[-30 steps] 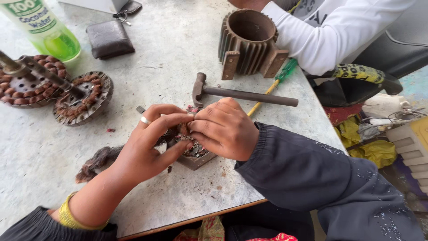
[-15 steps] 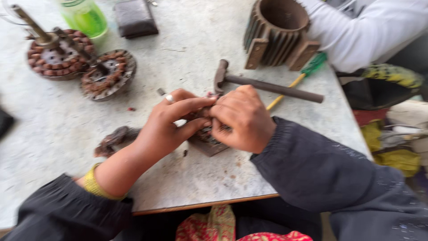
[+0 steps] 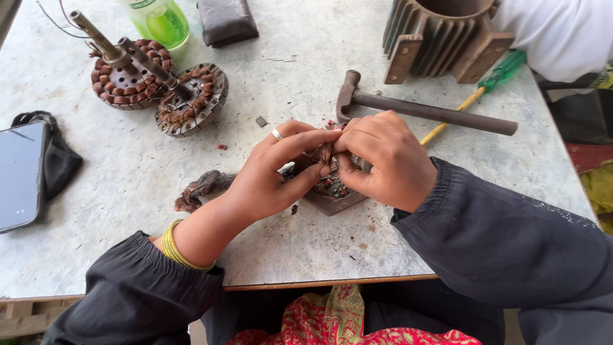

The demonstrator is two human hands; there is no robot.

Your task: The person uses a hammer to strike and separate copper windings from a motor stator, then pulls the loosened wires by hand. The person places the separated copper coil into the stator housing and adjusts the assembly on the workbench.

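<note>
2 hands (image 3: 332, 166) pinching wire on 1 stator (image 3: 329, 191); 2 wound stators (image 3: 191, 99), 1 hammer (image 3: 421, 110).

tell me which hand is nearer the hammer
Right. The right hand sits just below the hammer handle, almost touching it; the left hand is farther off, down and left of the hammer's head.

My worn grey table (image 3: 306, 249) carries 2 wound stators (image 3: 159, 89), a hammer (image 3: 421, 108), a green screwdriver (image 3: 491, 80), a ribbed motor housing (image 3: 440, 32), a phone (image 3: 22, 176), a green bottle (image 3: 159, 22), and a dark pouch (image 3: 227, 20).
</note>
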